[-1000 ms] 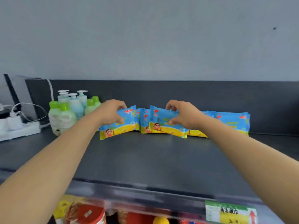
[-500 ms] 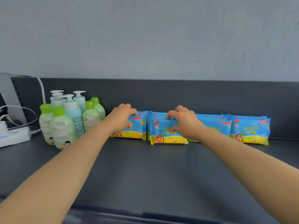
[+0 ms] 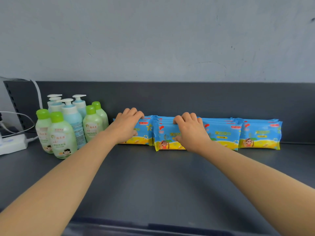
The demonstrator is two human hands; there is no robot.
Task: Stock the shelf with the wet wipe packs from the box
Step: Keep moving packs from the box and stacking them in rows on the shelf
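Note:
Blue and yellow wet wipe packs stand on edge in a row along the back of the dark grey shelf [image 3: 153, 181]. My left hand [image 3: 127, 126] grips the leftmost stack of packs [image 3: 144, 133], fingers over its top edge. My right hand [image 3: 190, 132] holds the second stack [image 3: 166, 137], fingers curled over the top and thumb on its front. This stack sits slightly forward of the others. Two more stacks stand to the right, one [image 3: 223, 133] beside my right hand and one [image 3: 260, 135] at the end. The box is out of view.
A cluster of green and pale blue lotion bottles [image 3: 68, 128] stands left of the packs. A white power strip [image 3: 12, 143] with cables lies at the far left. The shelf's dark back panel [image 3: 187, 99] and a grey wall rise behind.
Both hands have pushed the two packs back against the row and stood them upright. The camera has moved closer and tilted up, so the lower shelf edge is gone from view.

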